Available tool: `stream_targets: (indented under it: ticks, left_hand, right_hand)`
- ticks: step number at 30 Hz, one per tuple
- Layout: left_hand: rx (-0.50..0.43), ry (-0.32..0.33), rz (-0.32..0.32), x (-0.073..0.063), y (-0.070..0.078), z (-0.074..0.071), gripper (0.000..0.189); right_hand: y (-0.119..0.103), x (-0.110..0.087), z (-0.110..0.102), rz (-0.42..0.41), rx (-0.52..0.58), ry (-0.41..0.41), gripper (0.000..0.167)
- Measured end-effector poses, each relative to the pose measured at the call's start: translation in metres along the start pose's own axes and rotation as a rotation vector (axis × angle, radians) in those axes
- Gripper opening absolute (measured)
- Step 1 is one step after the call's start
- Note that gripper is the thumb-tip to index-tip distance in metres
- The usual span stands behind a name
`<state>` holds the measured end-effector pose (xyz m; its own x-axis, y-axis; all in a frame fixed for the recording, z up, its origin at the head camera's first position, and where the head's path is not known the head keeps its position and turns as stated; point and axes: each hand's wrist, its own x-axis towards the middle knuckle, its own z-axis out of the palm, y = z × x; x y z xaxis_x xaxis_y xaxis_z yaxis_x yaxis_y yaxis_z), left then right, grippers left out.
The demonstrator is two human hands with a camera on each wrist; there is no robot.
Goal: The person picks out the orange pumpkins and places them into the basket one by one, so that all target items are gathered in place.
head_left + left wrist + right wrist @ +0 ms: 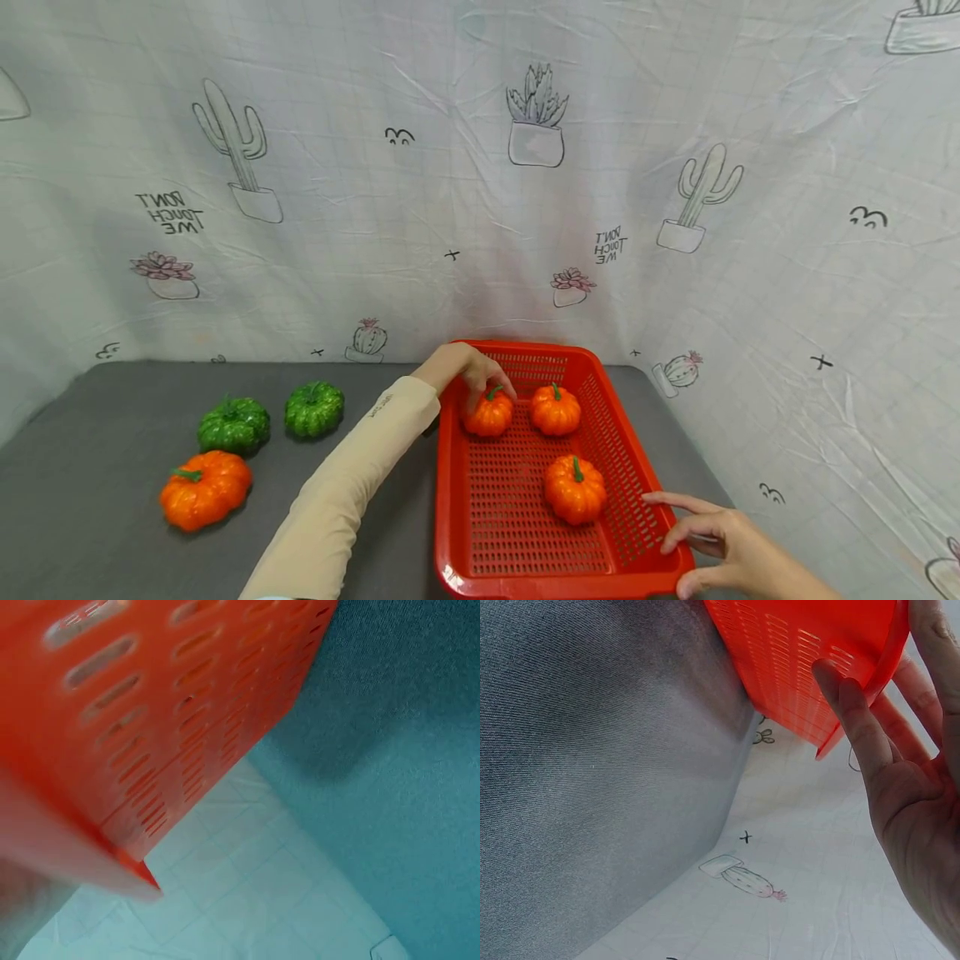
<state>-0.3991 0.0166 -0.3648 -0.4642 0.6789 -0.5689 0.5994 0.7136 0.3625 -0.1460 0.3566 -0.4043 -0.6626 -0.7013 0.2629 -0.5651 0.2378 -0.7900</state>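
In the head view my left hand (480, 375) reaches over the left rim of a red plastic basket (652, 479). Its fingers curl round a small orange pumpkin (491, 417) near the far left corner, partly covering it. Two more orange pumpkins lie inside: one beside it (556, 410), another nearer the front (576, 490). My right hand (731, 542) holds the basket's rim by the near right corner. The right wrist view shows some of its fingers (866, 731) against the outer wall. The left wrist view has only the slotted basket wall (180, 697); the pumpkin is hidden there.
Left of the basket, on a grey cloth-covered table (97, 467), sit two green pumpkins, one at left (234, 426) and one at right (314, 409). An orange pumpkin (206, 490) lies in front of them. A white printed curtain (450, 192) stands behind and at the right.
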Motion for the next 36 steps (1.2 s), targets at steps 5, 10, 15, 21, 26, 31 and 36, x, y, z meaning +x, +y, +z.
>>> stream_targets:
  ticks: [5, 10, 15, 21, 26, 31, 36]
  left_hand:
    - [-0.088, 0.067, 0.069, -0.016, -0.001, -0.009, 0.072]
    - [-0.244, 0.188, 0.117, -0.039, -0.003, -0.012, 0.060]
    - [-0.253, 0.384, 0.232, -0.059, -0.008, -0.002, 0.047]
    - [-0.186, 0.730, 0.309, -0.082, 0.004, 0.027, 0.034]
    - [-0.300, 0.875, 0.289, -0.108, 0.017, 0.055, 0.028]
    - [-0.404, 0.949, 0.236, -0.136, 0.022, 0.087, 0.028]
    - [-0.452, 0.972, 0.212, -0.160, 0.022, 0.121, 0.028]
  right_hand:
    - [0.001, 0.001, -0.001, -0.002, 0.014, -0.021, 0.038]
    - [0.003, 0.000, -0.001, -0.007, 0.055, -0.035, 0.038]
    - [0.002, 0.001, -0.001, -0.016, 0.057, -0.042, 0.038]
    - [0.002, 0.000, 0.001, -0.037, 0.019, -0.030, 0.040]
    - [0.003, -0.002, 0.002, -0.072, 0.019, -0.020, 0.043]
    - [0.003, -0.002, 0.003, -0.077, 0.016, -0.015, 0.044]
    - [-0.001, 0.000, 0.002, -0.018, -0.014, 0.001, 0.041]
